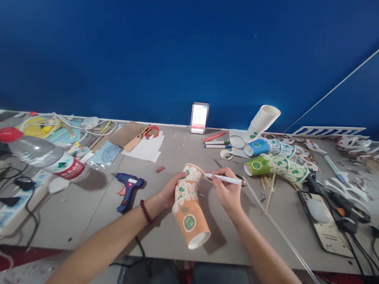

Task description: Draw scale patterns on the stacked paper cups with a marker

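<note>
My left hand (pixel 171 189) is wrapped round the left side of an orange paper cup piece (pixel 198 222), built from cups joined end to end with scalloped white patterns. It lies tilted, its closed round base toward me. In my right hand (pixel 227 192) a white marker (pixel 226 179) with a red end is pinched, its tip at the upper right edge of the cup piece. Whether the tip touches the paper I cannot tell. A green cup piece (pixel 258 165) and a blue cup piece (pixel 257 147) of like build lie to the right.
A blue glue gun (pixel 130 190) lies left of my hands. Further left are a lying plastic bottle (pixel 49 156) and a power strip (pixel 23 208). Stacked white cups (pixel 263 119), markers (pixel 217 144) and a phone (pixel 199 118) stand or lie at the back. A mouse (pixel 317 210) is at right.
</note>
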